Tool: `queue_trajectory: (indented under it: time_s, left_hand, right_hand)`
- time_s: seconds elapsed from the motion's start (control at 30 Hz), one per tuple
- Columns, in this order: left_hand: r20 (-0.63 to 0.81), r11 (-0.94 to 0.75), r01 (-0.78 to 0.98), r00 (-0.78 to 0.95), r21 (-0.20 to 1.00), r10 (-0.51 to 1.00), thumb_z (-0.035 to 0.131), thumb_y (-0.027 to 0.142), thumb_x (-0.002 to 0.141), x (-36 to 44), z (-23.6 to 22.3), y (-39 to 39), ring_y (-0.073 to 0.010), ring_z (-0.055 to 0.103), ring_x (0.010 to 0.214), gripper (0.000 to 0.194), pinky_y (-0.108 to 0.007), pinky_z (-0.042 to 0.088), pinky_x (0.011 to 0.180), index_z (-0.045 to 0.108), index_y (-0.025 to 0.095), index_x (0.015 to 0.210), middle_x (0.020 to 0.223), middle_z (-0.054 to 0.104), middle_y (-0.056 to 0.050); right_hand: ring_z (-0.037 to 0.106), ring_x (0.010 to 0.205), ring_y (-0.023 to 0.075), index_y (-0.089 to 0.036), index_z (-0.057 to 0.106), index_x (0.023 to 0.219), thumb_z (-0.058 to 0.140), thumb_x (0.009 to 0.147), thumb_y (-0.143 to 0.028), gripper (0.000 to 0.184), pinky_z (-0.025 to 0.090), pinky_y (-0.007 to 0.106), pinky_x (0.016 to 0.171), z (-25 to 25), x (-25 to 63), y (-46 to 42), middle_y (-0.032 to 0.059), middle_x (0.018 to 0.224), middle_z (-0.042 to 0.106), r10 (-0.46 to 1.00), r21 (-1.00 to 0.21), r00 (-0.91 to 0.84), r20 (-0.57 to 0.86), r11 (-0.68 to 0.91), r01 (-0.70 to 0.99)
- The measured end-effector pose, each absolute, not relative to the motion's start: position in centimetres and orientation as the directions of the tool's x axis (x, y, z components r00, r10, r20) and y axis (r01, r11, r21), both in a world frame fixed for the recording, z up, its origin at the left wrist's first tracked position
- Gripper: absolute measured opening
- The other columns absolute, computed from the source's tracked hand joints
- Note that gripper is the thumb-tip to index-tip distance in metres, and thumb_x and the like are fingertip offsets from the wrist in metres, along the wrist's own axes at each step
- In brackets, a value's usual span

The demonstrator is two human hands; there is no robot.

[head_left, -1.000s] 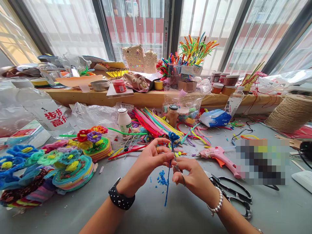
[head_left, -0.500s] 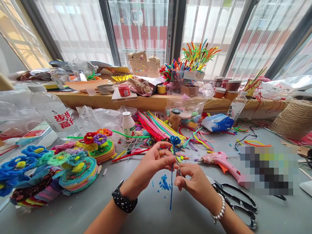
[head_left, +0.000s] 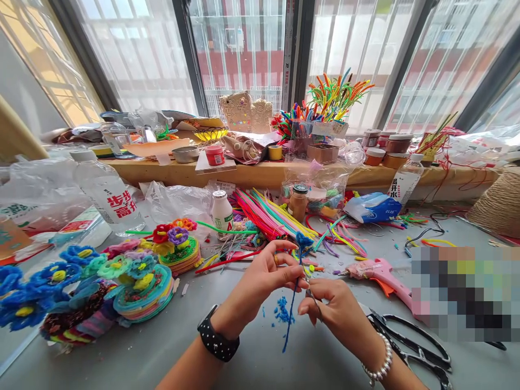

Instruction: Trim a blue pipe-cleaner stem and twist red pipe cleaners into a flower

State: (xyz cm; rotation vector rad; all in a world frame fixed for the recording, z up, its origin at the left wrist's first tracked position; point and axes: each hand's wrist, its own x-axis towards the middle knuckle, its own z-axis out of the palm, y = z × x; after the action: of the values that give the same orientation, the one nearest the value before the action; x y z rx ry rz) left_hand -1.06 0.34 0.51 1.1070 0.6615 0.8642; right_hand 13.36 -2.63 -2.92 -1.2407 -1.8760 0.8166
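My left hand pinches a blue pipe-cleaner flower by its stem, thumb against fingers. The fuzzy blue head sticks up above the fingertips, and the thin stem hangs below, tilted with its lower end to the left. My right hand is closed around small metal scissors, whose loops show at the fingers. Their tips meet the stem close to my left fingertips; the exact contact is hidden. Below the hands, blue fuzz clippings lie scattered on the grey table.
At left stand finished pipe-cleaner flowers on coiled bases. Behind the hands lie loose pipe cleaners, a small white bottle and a brown jar. A pink glue gun and large black scissors are at right.
The whole view has shifted, so things appear farther right. The blue stem now leans more, its lower end to the left. Both hands keep their grips.
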Motion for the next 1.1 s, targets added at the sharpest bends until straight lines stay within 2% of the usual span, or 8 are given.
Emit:
queue_trajectory:
  time_s: [0.3, 0.57, 0.73, 0.87, 0.97, 1.1]
  left_hand:
    - [0.026, 0.146, -0.357, 0.436, 0.923, 0.9, 0.059, 0.02, 0.069, -1.0, 0.5, 0.3, -0.0113, 0.055, 0.064, 0.027, -0.025, 0.04, 0.062, 0.045, 0.016, 0.092, 0.066, 0.056, 0.001]
    - [-0.027, 0.207, -0.379, 0.429, 0.902, 0.903, 0.059, 0.018, 0.068, -1.2, 0.4, 0.5, -0.0123, 0.058, 0.069, 0.026, -0.024, 0.042, 0.064, 0.046, 0.016, 0.091, 0.072, 0.059, -0.001]
    - [-0.045, 0.224, -0.39, 0.418, 0.893, 0.907, 0.062, 0.018, 0.065, -1.1, 0.5, 0.5, -0.0121, 0.058, 0.068, 0.03, -0.025, 0.041, 0.065, 0.046, 0.016, 0.091, 0.073, 0.06, -0.001]
    - [-0.066, 0.239, -0.33, 0.459, 0.913, 0.886, 0.064, 0.019, 0.063, -1.0, 0.7, 0.4, -0.0112, 0.056, 0.065, 0.035, -0.024, 0.04, 0.063, 0.045, 0.016, 0.092, 0.07, 0.061, -0.001]
    - [-0.064, 0.235, -0.26, 0.532, 0.937, 0.844, 0.063, 0.02, 0.063, -1.0, 0.7, 0.2, -0.0107, 0.055, 0.061, 0.037, -0.023, 0.039, 0.058, 0.044, 0.016, 0.095, 0.065, 0.06, 0.0]
    - [-0.087, 0.241, -0.175, 0.61, 0.955, 0.788, 0.063, 0.02, 0.064, -0.8, 0.6, 0.0, -0.0112, 0.055, 0.059, 0.037, -0.024, 0.039, 0.056, 0.042, 0.016, 0.095, 0.064, 0.061, -0.001]
  right_hand:
    - [0.044, 0.048, 0.0118, -0.016, 0.047, 0.041, 0.034, 0.066, -0.066, 0.058, 0.033, 0.024, 0.05, -3.3, 13.4, -2.8, 0.0008, 0.045, 0.047, 0.945, -0.854, -0.297, 0.138, 0.265, 0.449]
    - [0.046, 0.057, 0.0142, -0.015, 0.051, 0.05, 0.031, 0.064, -0.069, 0.059, 0.035, 0.025, 0.055, -2.9, 13.6, -2.8, 0.0024, 0.056, 0.051, 0.931, -0.891, -0.313, 0.185, 0.293, 0.346]
    - [0.044, 0.057, 0.0134, -0.015, 0.051, 0.06, 0.029, 0.064, -0.07, 0.06, 0.034, 0.024, 0.052, -2.6, 13.6, -3.0, 0.0013, 0.059, 0.05, 0.921, -0.898, -0.339, 0.192, 0.304, 0.318]
    - [0.043, 0.061, 0.0132, -0.016, 0.05, 0.064, 0.039, 0.071, -0.058, 0.044, 0.036, 0.024, 0.056, -2.2, 13.8, -3.0, 0.0007, 0.064, 0.048, 0.946, -0.928, -0.213, 0.244, 0.292, 0.233]
    - [0.044, 0.063, 0.0136, -0.017, 0.05, 0.066, 0.041, 0.076, -0.046, 0.032, 0.037, 0.025, 0.058, -2.1, 14.1, -2.8, 0.0012, 0.067, 0.047, 0.97, -0.963, -0.087, 0.227, 0.237, 0.129]
    - [0.047, 0.068, 0.0151, -0.017, 0.052, 0.067, 0.051, 0.072, -0.038, 0.022, 0.038, 0.026, 0.061, -2.2, 14.2, -2.7, 0.0012, 0.069, 0.05, 0.988, -0.985, 0.026, 0.152, 0.149, 0.086]
